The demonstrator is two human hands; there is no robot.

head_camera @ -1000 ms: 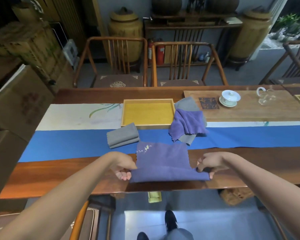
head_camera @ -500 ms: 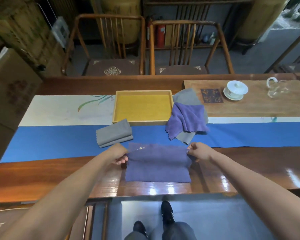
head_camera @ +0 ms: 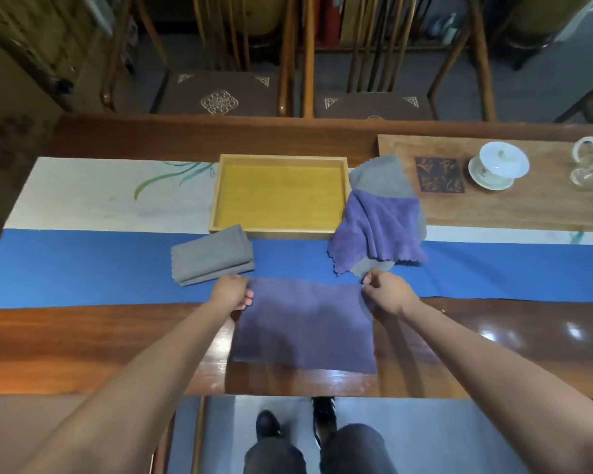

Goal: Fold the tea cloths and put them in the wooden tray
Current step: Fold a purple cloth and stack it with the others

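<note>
I use the wooden tray as my marker and work outward from my own body. Nearest me, well short of the tray, the purple cloth lies flat on the bare wood of the table, its far edge just reaching the blue runner. A second ago I held its near edge down at the table's lip; now both hands are at the far corners and the near edge is a clean fold line, so I judge the first fold is done and the cloth is doubled. My left hand pinches the far left corner, fingers curled under it. My right hand pinches the far right corner between thumb and fingertips. Next I would likely fold it across, side to side, and the layers could slip if I let go unevenly.

Just short of the tray's near left corner sits the folded grey cloth, finished but not yet inside. To the tray's right, touching its side, a crumpled purple cloth lies over an unfolded grey cloth. The tray itself holds nothing. Well right of it stands a lidded cup.
</note>
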